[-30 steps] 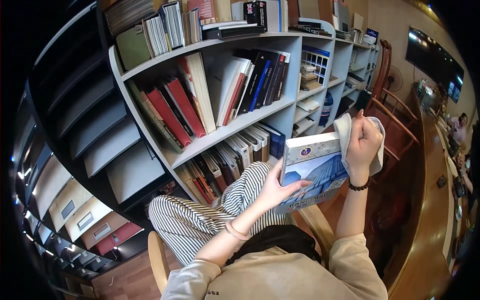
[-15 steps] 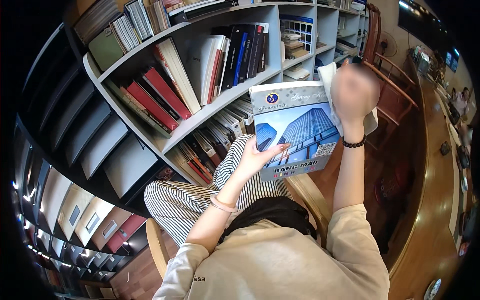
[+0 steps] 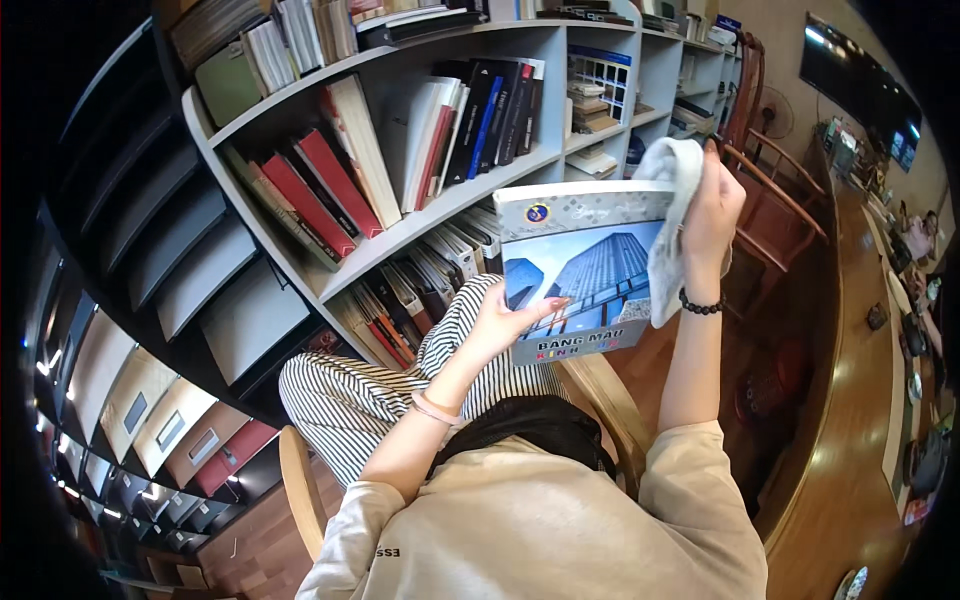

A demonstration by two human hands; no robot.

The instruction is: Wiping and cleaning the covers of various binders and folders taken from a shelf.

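Note:
My left hand (image 3: 505,322) is closed on the lower left side of a thick catalogue (image 3: 585,260), its thumb lying across the front cover. The cover is grey, with a picture of blue glass towers, and faces up toward me. A light grey cloth (image 3: 664,255) hangs over the catalogue's right edge. Closed on that cloth is my right hand (image 3: 712,212), at the upper right of the cover. Part of the cover's right side is hidden under the cloth.
Ahead stands a grey bookshelf (image 3: 430,218) with leaning red books (image 3: 327,175) and several dark ones. Black display racks (image 3: 205,285) are at the left. A long wooden counter (image 3: 845,400) runs along the right, near a wooden chair (image 3: 775,225). Wooden armrests (image 3: 303,490) flank me.
My right hand has drawn the cloth over the catalogue's right edge, so it now covers more of the front. The catalogue has tilted slightly, with my left hand still on it.

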